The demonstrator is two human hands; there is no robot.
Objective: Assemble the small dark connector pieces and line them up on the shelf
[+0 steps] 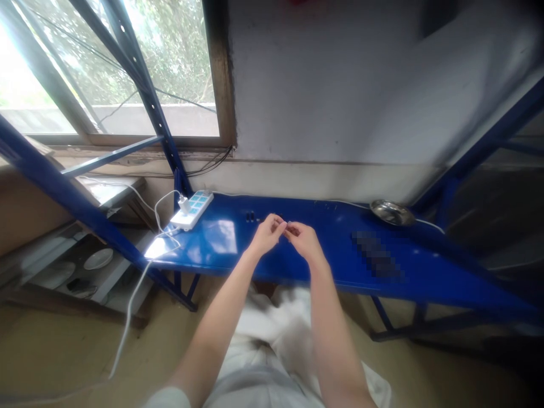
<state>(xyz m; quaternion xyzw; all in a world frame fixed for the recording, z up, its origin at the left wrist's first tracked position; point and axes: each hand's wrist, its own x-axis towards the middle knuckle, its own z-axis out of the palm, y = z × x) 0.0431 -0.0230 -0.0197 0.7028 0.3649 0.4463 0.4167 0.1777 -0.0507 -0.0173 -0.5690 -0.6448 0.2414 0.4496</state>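
Both hands meet over the far half of the desk, fingertip to fingertip. The right hand appears to pinch a small item between thumb and fingers; the left hand has its thumb and fingers drawn together right beside it, though whether they also grip it I cannot tell. Something so tiny probably needs both sets of fingertips, one to steady and one to turn or adjust, and holding it above the desktop leaves the fingers room to work around it. A few small dark pieces lie just left of the left hand, likely put there to be within a short reach. The white power strip sits by the left edge towards the far-left corner, perhaps to keep its white cable off to the side, as this hangs over that edge. A shiny metal dish rests by the far edge, well to the right, and a blurred-out dark object lies nearer, right of the right arm. The near edge passes beneath the forearms, so they can draw straight back; a wide leftward sweep could disturb the pieces.
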